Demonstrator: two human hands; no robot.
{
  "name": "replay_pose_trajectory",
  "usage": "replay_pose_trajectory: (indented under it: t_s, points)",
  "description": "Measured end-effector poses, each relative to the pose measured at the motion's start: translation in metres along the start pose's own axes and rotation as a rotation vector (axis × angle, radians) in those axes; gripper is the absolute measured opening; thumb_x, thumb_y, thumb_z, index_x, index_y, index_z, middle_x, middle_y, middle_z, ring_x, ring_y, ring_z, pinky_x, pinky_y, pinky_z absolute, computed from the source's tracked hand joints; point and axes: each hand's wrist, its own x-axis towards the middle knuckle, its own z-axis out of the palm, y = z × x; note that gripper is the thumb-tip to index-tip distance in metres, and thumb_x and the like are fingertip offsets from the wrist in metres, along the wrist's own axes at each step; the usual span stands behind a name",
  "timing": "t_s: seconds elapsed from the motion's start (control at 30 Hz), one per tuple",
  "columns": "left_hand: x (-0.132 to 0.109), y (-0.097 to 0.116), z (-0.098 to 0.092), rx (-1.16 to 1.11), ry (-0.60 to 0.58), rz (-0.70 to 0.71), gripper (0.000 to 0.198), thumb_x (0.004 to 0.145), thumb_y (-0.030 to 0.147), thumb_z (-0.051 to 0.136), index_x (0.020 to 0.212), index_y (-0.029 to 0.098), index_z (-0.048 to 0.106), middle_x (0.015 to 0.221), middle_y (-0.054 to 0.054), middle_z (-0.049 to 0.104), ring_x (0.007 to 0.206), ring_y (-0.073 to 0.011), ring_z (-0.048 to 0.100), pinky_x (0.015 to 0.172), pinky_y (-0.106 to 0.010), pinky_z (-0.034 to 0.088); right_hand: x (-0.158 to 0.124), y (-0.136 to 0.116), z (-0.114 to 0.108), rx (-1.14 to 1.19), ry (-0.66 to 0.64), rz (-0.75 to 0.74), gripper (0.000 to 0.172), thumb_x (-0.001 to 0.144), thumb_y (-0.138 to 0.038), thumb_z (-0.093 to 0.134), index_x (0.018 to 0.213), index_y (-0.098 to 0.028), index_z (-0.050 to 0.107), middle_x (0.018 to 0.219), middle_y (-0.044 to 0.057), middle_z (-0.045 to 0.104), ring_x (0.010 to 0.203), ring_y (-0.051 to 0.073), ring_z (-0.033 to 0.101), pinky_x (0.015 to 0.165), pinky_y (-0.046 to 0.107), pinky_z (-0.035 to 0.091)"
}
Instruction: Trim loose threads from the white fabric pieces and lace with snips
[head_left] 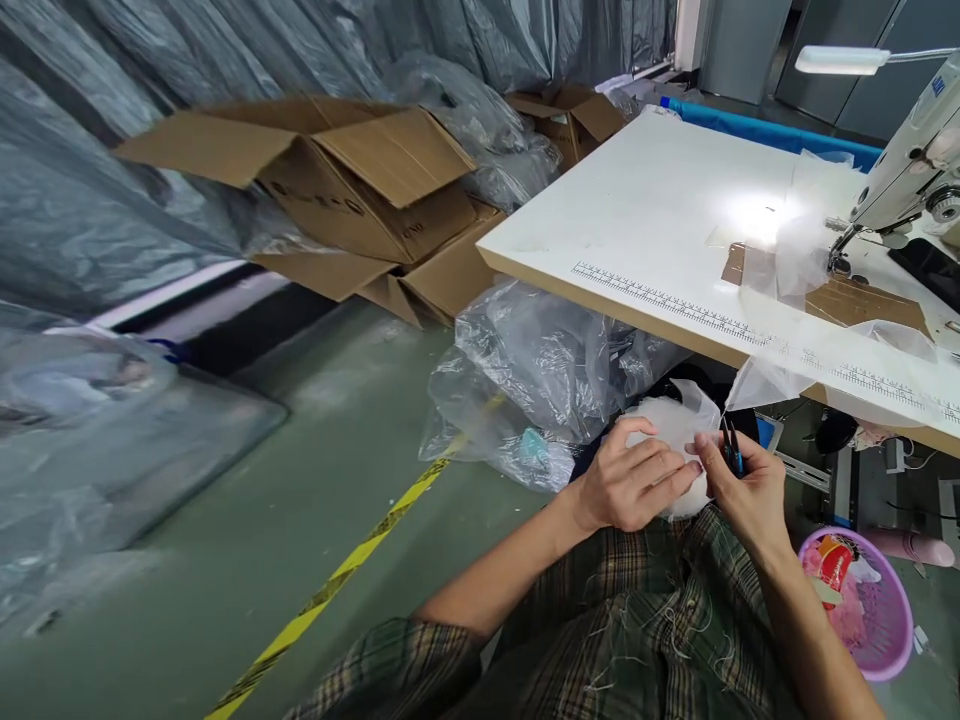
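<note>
White sheer fabric [679, 420] is bunched over my lap, just off the front edge of the sewing table. My left hand [634, 478] is closed on it, fingers curled over the cloth. Small thread snips [732, 450] with dark blades and a blue part sit in my right hand [742, 485]. The thumb and fingertips of that hand meet near the left fingertips at the fabric. By the blades, a pointed corner of another sheer piece [765, 384] hangs over the table edge.
The white table [622, 200] carries a printed ruler, a sewing machine [900, 170] and brown card [870, 300]. Clear plastic bags [540, 350] lie below it. Open cardboard boxes [360, 180] stand at the left. A purple basket [892, 630] with scraps is at my right.
</note>
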Motion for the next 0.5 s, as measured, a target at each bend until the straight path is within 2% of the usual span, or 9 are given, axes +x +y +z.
replay_pose_trajectory:
  t_s: [0.07, 0.17, 0.23, 0.27, 0.37, 0.4, 0.43, 0.5]
  points:
    - [0.001, -0.001, 0.001, -0.083, 0.072, -0.016, 0.018, 0.083, 0.039, 0.065, 0.092, 0.027, 0.074, 0.085, -0.004, 0.074, 0.079, -0.0197, 0.066, 0.096, -0.046, 0.043, -0.008, 0.002, -0.002, -0.010, 0.000, -0.033, 0.034, 0.081, -0.050, 0.066, 0.074, -0.017, 0.074, 0.058, 0.000, 0.062, 0.049, 0.011, 0.048, 0.046, 0.023, 0.040]
    - [0.018, -0.011, -0.007, -0.267, 0.232, -0.059, 0.054, 0.077, 0.059, 0.066, 0.113, 0.019, 0.069, 0.115, -0.015, 0.069, 0.108, -0.0288, 0.062, 0.100, -0.048, 0.043, -0.018, 0.003, -0.010, -0.012, -0.113, -0.087, 0.028, 0.084, -0.042, 0.064, 0.077, -0.018, 0.077, 0.063, 0.001, 0.066, 0.053, 0.012, 0.052, 0.050, 0.023, 0.043]
    - [0.035, -0.018, -0.011, -0.438, 0.135, -0.046, 0.062, 0.082, 0.065, 0.057, 0.122, 0.018, 0.065, 0.130, -0.017, 0.062, 0.123, -0.0303, 0.055, 0.107, -0.049, 0.039, -0.023, 0.001, -0.014, -0.013, -0.193, -0.113, 0.027, 0.085, -0.039, 0.064, 0.075, -0.018, 0.077, 0.062, 0.001, 0.066, 0.053, 0.012, 0.051, 0.050, 0.022, 0.043]
    - [0.043, -0.020, -0.012, -0.513, 0.034, -0.033, 0.061, 0.080, 0.066, 0.058, 0.117, 0.019, 0.068, 0.132, -0.016, 0.061, 0.124, -0.0307, 0.055, 0.108, -0.049, 0.037, -0.025, -0.001, -0.016, -0.014, -0.226, -0.122, 0.027, 0.086, -0.039, 0.064, 0.074, -0.018, 0.077, 0.061, 0.000, 0.064, 0.052, 0.011, 0.050, 0.050, 0.022, 0.042]
    - [0.059, -0.018, -0.008, -0.759, -0.356, -0.038, 0.046, 0.071, 0.062, 0.072, 0.088, 0.019, 0.073, 0.118, -0.012, 0.069, 0.110, -0.0281, 0.064, 0.101, -0.043, 0.045, -0.030, -0.002, -0.021, -0.024, -0.278, -0.110, 0.032, 0.087, -0.043, 0.064, 0.072, -0.017, 0.077, 0.054, -0.002, 0.056, 0.048, 0.009, 0.043, 0.047, 0.022, 0.038]
    - [0.060, -0.016, -0.006, -0.832, -0.447, -0.075, 0.042, 0.070, 0.059, 0.075, 0.079, 0.018, 0.071, 0.110, -0.011, 0.072, 0.104, -0.0260, 0.067, 0.095, -0.040, 0.048, -0.032, -0.001, -0.022, -0.025, -0.279, -0.087, 0.034, 0.087, -0.045, 0.064, 0.072, -0.017, 0.077, 0.052, -0.003, 0.054, 0.046, 0.009, 0.042, 0.046, 0.022, 0.037]
    - [0.059, -0.014, -0.005, -0.889, -0.492, -0.130, 0.040, 0.070, 0.056, 0.077, 0.072, 0.017, 0.069, 0.103, -0.010, 0.074, 0.098, -0.0238, 0.069, 0.090, -0.037, 0.051, -0.034, 0.002, -0.023, -0.021, -0.255, -0.057, 0.035, 0.086, -0.047, 0.064, 0.073, -0.017, 0.077, 0.049, -0.003, 0.052, 0.045, 0.009, 0.041, 0.045, 0.022, 0.036]
    - [0.054, -0.011, -0.004, -0.955, -0.430, -0.267, 0.041, 0.070, 0.053, 0.079, 0.065, 0.015, 0.064, 0.095, -0.009, 0.076, 0.091, -0.0209, 0.070, 0.083, -0.032, 0.053, -0.038, 0.011, -0.027, 0.021, -0.118, 0.018, 0.038, 0.085, -0.052, 0.065, 0.078, -0.017, 0.078, 0.047, -0.003, 0.052, 0.042, 0.009, 0.040, 0.043, 0.023, 0.036]
